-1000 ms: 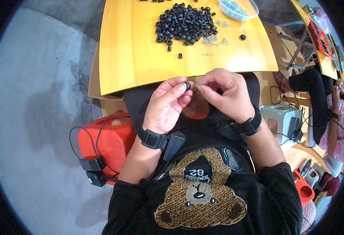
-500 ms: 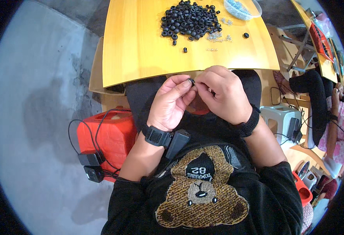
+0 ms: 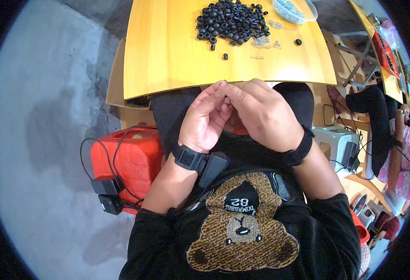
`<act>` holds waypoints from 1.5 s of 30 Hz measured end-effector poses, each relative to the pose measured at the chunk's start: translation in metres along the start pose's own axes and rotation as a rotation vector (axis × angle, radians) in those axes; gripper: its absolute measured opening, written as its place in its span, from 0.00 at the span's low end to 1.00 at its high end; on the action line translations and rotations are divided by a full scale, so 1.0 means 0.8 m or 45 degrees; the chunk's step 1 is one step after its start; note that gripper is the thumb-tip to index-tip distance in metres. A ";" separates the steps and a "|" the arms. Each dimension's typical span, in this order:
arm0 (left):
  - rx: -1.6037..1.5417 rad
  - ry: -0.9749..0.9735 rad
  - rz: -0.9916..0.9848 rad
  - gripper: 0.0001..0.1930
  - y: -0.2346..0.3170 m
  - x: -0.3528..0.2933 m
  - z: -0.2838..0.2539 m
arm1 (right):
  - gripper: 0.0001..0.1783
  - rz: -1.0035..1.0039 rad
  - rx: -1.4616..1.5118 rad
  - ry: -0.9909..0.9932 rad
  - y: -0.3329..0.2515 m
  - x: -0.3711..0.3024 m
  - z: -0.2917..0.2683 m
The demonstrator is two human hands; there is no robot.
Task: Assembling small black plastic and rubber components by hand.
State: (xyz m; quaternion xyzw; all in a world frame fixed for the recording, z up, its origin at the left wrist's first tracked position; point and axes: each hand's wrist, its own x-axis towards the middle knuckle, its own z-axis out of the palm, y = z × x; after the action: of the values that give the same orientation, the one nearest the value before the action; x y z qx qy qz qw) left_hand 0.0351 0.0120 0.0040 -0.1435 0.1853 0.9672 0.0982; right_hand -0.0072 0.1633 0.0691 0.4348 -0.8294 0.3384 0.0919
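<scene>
Just in front of the table's near edge, my left hand (image 3: 204,119) and my right hand (image 3: 265,116) meet at the fingertips. My left thumb and forefinger are pinched together; half a second ago they held a small black piece, which the fingers now hide. The right fingers are bent over the left fingertips in a pinch, and what they hold cannot be seen. Farther off lies a pile of small black hollow pieces (image 3: 230,23). Beside it are small clear and silvery bits (image 3: 263,42) and a clear plastic bowl (image 3: 303,18) holding more of them.
The yellow table (image 3: 167,56) ends just beyond my hands. Loose black pieces lie near the pile, one at the right (image 3: 298,42). A red stool (image 3: 130,158) with cables stands left, a grey stool (image 3: 333,140) right. Another person (image 3: 391,135) sits far right.
My right hand has turned and moved up over the left fingertips, covering the small black piece. The whole view has shifted slightly.
</scene>
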 end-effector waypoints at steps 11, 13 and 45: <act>-0.077 0.046 -0.064 0.09 0.004 -0.002 0.001 | 0.14 0.071 0.116 0.073 0.016 -0.011 0.007; -0.020 0.080 -0.061 0.08 0.002 0.000 0.002 | 0.13 0.047 -0.002 0.048 0.013 -0.006 0.010; -0.088 0.007 -0.146 0.08 0.032 -0.001 -0.019 | 0.05 0.575 0.248 -0.012 0.072 0.062 0.053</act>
State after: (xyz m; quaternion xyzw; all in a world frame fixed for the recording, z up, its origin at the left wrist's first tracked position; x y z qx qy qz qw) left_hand 0.0331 -0.0170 -0.0009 -0.1598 0.1436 0.9654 0.1480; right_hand -0.0761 0.1263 0.0315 0.2468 -0.8695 0.4267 -0.0321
